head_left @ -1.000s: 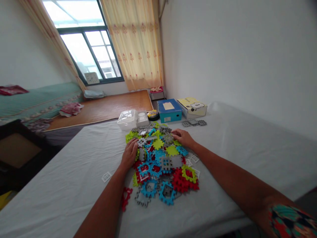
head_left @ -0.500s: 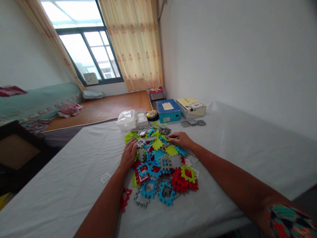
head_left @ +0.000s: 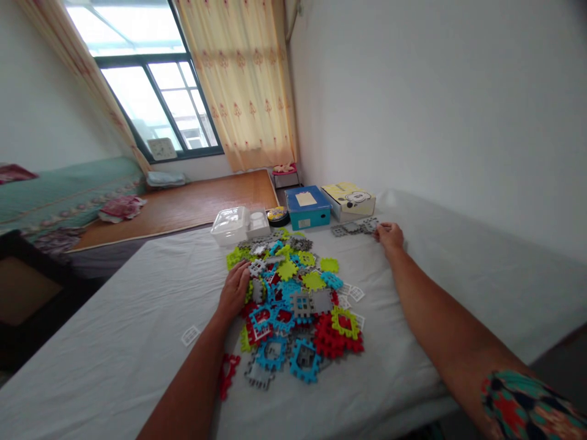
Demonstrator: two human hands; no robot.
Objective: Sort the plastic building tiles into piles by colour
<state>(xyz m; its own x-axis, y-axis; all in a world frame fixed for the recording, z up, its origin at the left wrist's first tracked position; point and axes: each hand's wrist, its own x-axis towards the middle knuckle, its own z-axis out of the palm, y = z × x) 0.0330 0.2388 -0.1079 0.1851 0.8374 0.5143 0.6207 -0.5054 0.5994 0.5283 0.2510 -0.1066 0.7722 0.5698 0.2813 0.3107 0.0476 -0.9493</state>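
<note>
- Fingers (head_left: 382,230) of the right hand (head_left: 391,238), right of centre in the frame, curl in at the right end of a row of gray pieces (head_left: 353,228); whether they pinch one, I cannot tell
- The left hand (head_left: 233,290), left of centre, lies along the left edge of the pile of notched pieces (head_left: 287,287), loosely bent, any grip hidden
- The pile, blue, red, lime and gray mixed, fills the lower middle
- Above the gray row, a blue box (head_left: 308,208) and yellow box (head_left: 351,201)
</note>
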